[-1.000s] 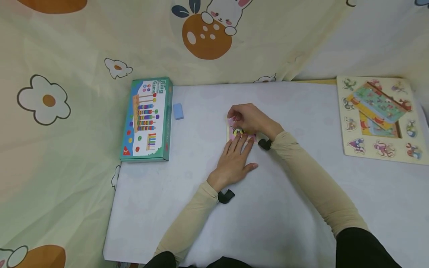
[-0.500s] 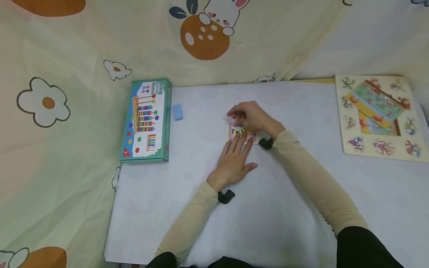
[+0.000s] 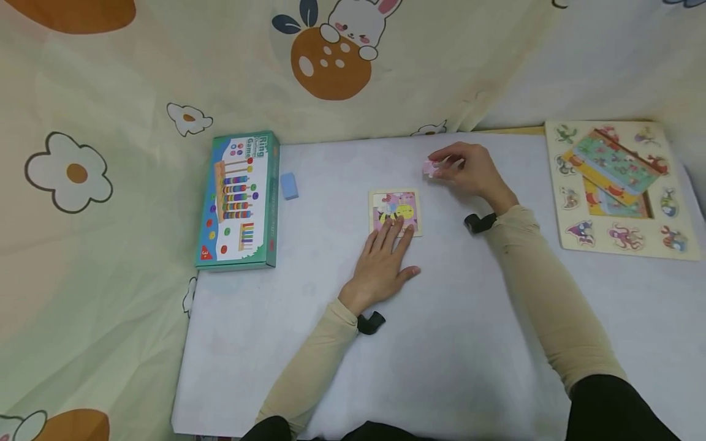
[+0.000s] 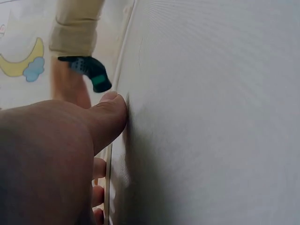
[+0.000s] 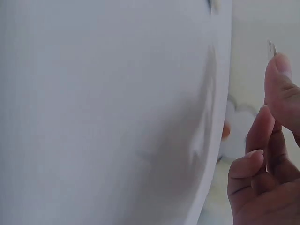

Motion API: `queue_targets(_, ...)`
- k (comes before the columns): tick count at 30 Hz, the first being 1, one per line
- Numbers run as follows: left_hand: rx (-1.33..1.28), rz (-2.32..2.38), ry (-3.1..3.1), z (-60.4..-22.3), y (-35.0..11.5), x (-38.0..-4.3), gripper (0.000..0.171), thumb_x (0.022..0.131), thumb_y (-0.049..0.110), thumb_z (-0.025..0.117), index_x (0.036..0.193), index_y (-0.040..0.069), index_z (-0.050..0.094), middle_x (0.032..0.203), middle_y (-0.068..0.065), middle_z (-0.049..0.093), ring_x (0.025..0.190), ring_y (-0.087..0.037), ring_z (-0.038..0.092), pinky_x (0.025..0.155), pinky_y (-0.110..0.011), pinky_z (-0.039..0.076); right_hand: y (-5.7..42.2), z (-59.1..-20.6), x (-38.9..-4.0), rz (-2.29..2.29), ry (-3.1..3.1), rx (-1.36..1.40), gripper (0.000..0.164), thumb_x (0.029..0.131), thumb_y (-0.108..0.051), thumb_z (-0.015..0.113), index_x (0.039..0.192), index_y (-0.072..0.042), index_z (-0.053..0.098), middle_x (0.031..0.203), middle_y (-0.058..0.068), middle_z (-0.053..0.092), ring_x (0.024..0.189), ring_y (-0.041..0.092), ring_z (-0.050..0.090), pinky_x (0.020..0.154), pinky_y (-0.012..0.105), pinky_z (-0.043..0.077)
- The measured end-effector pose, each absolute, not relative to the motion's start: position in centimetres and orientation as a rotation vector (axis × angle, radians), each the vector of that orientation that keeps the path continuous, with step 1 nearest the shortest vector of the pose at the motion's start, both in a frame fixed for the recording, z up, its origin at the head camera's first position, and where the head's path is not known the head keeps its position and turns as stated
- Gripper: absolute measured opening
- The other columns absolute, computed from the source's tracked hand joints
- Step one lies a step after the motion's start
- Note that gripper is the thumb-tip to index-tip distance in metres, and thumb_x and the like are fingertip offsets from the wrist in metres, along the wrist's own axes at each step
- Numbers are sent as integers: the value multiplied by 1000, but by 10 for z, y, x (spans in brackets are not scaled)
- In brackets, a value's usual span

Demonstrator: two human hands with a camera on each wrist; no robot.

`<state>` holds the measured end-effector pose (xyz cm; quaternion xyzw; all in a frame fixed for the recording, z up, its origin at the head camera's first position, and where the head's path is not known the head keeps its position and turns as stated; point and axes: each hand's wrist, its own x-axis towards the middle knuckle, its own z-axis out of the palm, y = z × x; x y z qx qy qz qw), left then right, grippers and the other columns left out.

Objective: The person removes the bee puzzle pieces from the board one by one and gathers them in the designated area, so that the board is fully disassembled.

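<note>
A small square jigsaw puzzle (image 3: 405, 199) with a pale border and a pink and yellow bee picture lies mid-table in the head view. My left hand (image 3: 380, 269) rests on its near edge with straight, spread fingers. To the upper right of the puzzle, my right hand (image 3: 471, 171) pinches a small pink puzzle piece (image 3: 429, 168) between thumb and fingers. Only a thin edge of that puzzle piece (image 5: 271, 48) shows above the thumb in the right wrist view. The left wrist view shows my left thumb (image 4: 110, 117) close to the tabletop.
At the left stands a green and blue ring game box (image 3: 239, 202), with a small blue block (image 3: 289, 186) beside it. A large wooden animal board (image 3: 570, 236) lies at the right, bearing colourful smaller puzzle boards (image 3: 623, 165). A patterned cloth (image 3: 138, 61) hangs behind the table.
My right hand has moved from over the puzzle to its upper right, carrying the pink puzzle piece. This uncovers the puzzle's upper part. My left hand stays on the near edge.
</note>
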<state>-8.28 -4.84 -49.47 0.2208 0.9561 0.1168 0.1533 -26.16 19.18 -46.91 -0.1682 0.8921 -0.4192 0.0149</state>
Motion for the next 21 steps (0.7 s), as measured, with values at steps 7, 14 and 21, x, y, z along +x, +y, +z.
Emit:
queue_targets(7, 629, 361, 2740, -495, -51, -83, 85, 109, 57, 48, 173, 18, 8, 181, -6, -5, 167, -26, -10, 135, -45, 0, 218, -472, -270, -1303, 2789, -335, 30, 92, -14, 83, 121, -11, 80, 119, 11, 78, 86, 0, 63, 77, 15, 45)
queue_targets(14, 619, 363, 2726, -495, -51, -83, 85, 109, 57, 48, 173, 19, 6, 181, -5, -5, 167, -26, -11, 135, -45, 0, 223, -479, -280, -1264, 2762, -328, 31, 92, -10, 81, 122, -9, 78, 119, 16, 76, 88, 9, 60, 78, 17, 43)
queue_targets(21, 622, 367, 2724, -493, -50, -83, 86, 108, 57, 49, 173, 19, 6, 181, -4, -5, 167, -25, -10, 135, -45, 0, 221, -481, -286, -1131, 2744, -326, 33, 93, -16, 83, 124, -8, 77, 112, 19, 73, 92, 18, 57, 79, 23, 41)
